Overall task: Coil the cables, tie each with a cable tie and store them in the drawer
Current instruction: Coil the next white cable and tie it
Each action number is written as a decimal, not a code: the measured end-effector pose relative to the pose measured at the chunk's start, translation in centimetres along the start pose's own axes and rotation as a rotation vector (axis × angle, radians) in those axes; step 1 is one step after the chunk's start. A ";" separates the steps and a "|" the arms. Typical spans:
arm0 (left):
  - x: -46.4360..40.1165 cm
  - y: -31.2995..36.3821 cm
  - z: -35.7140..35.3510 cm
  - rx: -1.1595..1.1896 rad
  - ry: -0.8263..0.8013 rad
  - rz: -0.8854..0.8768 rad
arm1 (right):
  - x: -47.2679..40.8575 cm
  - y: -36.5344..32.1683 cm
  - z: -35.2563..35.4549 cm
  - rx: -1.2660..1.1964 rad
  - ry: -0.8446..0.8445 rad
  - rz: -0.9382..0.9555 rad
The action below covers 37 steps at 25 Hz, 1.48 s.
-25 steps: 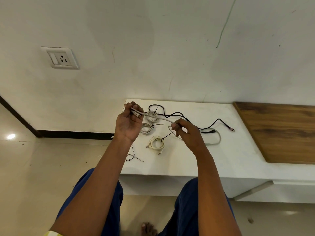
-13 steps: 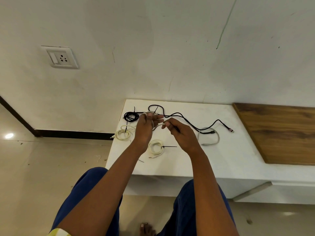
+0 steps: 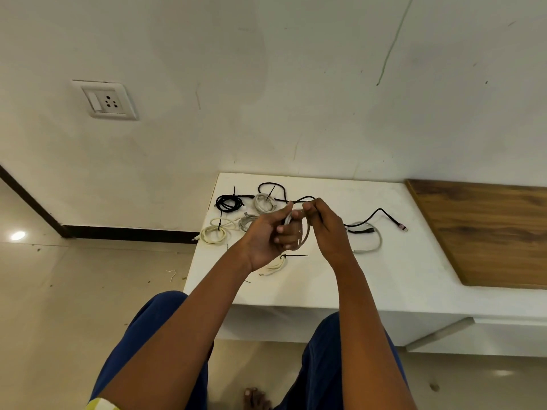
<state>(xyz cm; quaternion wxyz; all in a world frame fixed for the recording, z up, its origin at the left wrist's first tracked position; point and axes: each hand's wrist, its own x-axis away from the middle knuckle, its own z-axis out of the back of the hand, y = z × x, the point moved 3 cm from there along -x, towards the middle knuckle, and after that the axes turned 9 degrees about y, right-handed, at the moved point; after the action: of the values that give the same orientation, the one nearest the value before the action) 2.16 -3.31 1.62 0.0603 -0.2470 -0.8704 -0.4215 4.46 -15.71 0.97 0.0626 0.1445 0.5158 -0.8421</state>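
My left hand point(image 3: 268, 235) grips a grey-white cable point(image 3: 305, 232) that loops round its fingers above the white counter point(image 3: 325, 279). My right hand point(image 3: 325, 226) pinches the same cable at the top of the loop. The cable's free end point(image 3: 374, 241) trails in a curve on the counter to the right. Tied coils lie around: a black one point(image 3: 228, 203), a cream one point(image 3: 213, 233), a white one point(image 3: 264, 202), a grey one point(image 3: 247, 222), and a cream one with a black tie point(image 3: 276, 263) under my hands. A loose black cable point(image 3: 376, 216) snakes across the back.
A wooden panel point(image 3: 485, 229) is set into the counter at the right. A drawer front with a handle edge point(image 3: 438, 335) shows below the counter. A wall socket point(image 3: 106, 100) is on the left wall. My knees point(image 3: 165, 335) are against the counter's front.
My hands came together from apart. The grey-white cable, stretched between them a second ago, is now wound into a loop round my left fingers, and its tail on the counter has shortened.
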 end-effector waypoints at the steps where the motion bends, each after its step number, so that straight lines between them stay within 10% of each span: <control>1: 0.2 0.5 0.0 0.096 -0.044 0.002 | -0.1 0.2 0.0 -0.002 0.007 -0.006; 11: 2.0 5.1 1.4 0.713 -0.190 -0.239 | 0.3 2.0 0.1 0.212 -0.076 -0.070; 16: 3.0 8.0 5.6 0.856 0.109 -0.481 | 0.5 2.6 1.1 0.235 -0.134 -0.139; 29: 0.2 4.5 6.6 0.172 0.759 -0.512 | 1.6 -2.6 0.1 -0.213 -0.326 -0.065; 37: -0.9 0.5 3.7 -0.602 0.538 -0.452 | 1.2 -2.9 0.9 -0.287 -0.151 -0.032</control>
<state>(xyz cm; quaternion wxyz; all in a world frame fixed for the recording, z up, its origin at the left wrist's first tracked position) 3.55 -0.57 -0.60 0.1162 0.0607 -0.6946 -0.7074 2.37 -15.08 3.44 0.1079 0.0621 0.6268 -0.7691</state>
